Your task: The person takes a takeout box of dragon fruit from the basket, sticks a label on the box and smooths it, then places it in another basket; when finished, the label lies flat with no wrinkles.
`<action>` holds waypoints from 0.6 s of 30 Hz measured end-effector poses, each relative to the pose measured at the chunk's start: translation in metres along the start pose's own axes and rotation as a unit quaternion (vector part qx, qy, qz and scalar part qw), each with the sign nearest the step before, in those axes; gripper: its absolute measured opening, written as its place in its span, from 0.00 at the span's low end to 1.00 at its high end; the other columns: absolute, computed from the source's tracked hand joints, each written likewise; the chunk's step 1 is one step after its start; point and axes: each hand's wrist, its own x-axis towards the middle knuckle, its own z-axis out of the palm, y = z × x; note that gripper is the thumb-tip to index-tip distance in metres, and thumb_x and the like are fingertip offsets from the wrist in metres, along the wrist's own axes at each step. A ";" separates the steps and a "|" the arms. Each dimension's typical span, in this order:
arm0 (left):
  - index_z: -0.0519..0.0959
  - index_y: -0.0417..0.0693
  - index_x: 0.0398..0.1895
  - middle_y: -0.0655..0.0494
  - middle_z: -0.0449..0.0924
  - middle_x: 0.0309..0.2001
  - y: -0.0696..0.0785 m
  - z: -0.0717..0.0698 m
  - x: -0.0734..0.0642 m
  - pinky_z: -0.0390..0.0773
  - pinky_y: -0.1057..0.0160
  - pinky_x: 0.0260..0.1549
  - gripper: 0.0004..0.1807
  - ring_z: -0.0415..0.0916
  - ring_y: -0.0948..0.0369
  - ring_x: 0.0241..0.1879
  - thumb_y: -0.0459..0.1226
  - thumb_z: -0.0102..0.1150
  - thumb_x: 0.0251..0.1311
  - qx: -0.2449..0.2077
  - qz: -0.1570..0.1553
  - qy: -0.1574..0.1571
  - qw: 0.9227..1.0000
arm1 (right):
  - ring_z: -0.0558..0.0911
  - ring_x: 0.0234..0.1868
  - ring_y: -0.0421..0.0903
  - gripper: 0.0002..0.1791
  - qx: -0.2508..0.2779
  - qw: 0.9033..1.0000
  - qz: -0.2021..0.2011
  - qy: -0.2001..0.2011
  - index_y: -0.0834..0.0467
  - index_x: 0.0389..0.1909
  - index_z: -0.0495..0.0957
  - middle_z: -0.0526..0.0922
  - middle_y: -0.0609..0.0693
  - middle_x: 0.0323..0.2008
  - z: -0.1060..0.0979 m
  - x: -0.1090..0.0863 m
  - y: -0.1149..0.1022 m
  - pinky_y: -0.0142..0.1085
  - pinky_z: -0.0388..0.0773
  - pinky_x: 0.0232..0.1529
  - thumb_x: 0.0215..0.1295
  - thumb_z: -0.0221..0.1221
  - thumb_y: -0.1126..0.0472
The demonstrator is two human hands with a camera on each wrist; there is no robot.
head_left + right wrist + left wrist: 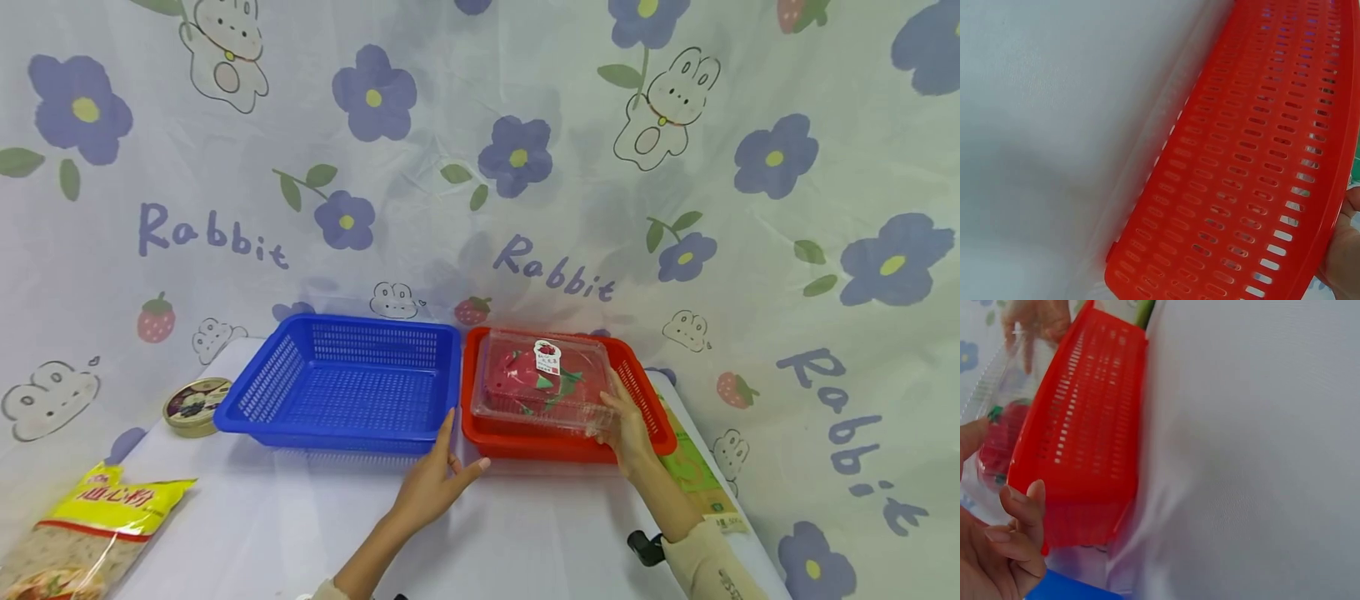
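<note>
A clear plastic fruit box (491, 398) with a white label and red, green-tipped fruit inside lies over the opening of the red basket (525, 448). My right hand (628, 429) grips the box at its right end, fingers on top of its edge. In the right wrist view, part of that hand (1342, 256) shows behind the basket's rim. My left hand (431, 487) is at the gap between the two baskets, its index finger stretched toward the corner of the blue basket (337, 440) and its thumb spread. The left wrist view shows this hand (997, 550) beside the red basket, holding nothing.
Left of the blue basket sits a round tin (193, 425). A yellow-topped food bag (105, 517) lies at the table's left front. Right of the red basket is a green package (693, 467). A printed rabbit curtain (450, 208) hangs behind the table (510, 542).
</note>
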 end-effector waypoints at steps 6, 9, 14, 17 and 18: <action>0.41 0.53 0.81 0.58 0.70 0.26 0.000 0.006 0.008 0.65 0.68 0.19 0.56 0.67 0.64 0.22 0.61 0.61 0.60 -0.007 -0.015 -0.009 1.000 | 0.77 0.37 0.45 0.34 -0.004 1.000 0.002 -0.004 0.35 0.79 0.46 0.78 0.51 0.53 -0.002 0.003 0.001 0.30 0.73 0.29 0.76 0.43 0.51; 0.41 0.53 0.81 0.58 0.70 0.25 0.000 0.008 0.012 0.65 0.68 0.18 0.56 0.67 0.64 0.21 0.62 0.59 0.60 -0.006 -0.015 -0.008 1.000 | 0.78 0.35 0.45 0.33 -0.006 1.000 0.002 -0.007 0.35 0.79 0.46 0.79 0.50 0.50 -0.003 0.004 0.001 0.30 0.72 0.28 0.76 0.43 0.52; 0.41 0.51 0.81 0.58 0.71 0.24 0.001 0.013 0.018 0.66 0.67 0.17 0.55 0.67 0.64 0.20 0.62 0.59 0.61 -0.010 -0.008 -0.001 1.000 | 0.77 0.36 0.45 0.34 -0.011 1.000 0.010 -0.004 0.35 0.79 0.45 0.77 0.50 0.52 -0.005 0.006 0.000 0.29 0.72 0.28 0.76 0.43 0.51; 0.41 0.49 0.81 0.57 0.71 0.25 0.002 0.016 0.021 0.67 0.66 0.18 0.55 0.68 0.63 0.22 0.60 0.59 0.62 -0.012 -0.007 0.005 1.000 | 0.76 0.40 0.46 0.35 -0.016 1.000 0.018 -0.001 0.34 0.79 0.45 0.74 0.51 0.56 -0.005 0.008 0.000 0.29 0.72 0.28 0.75 0.43 0.51; 0.41 0.48 0.81 0.57 0.71 0.25 0.002 0.017 0.022 0.67 0.66 0.18 0.55 0.68 0.63 0.22 0.60 0.59 0.62 -0.012 -0.007 0.008 1.000 | 0.75 0.42 0.46 0.35 -0.017 1.000 0.020 -0.001 0.34 0.79 0.44 0.73 0.52 0.57 -0.006 0.009 0.000 0.29 0.72 0.28 0.75 0.43 0.51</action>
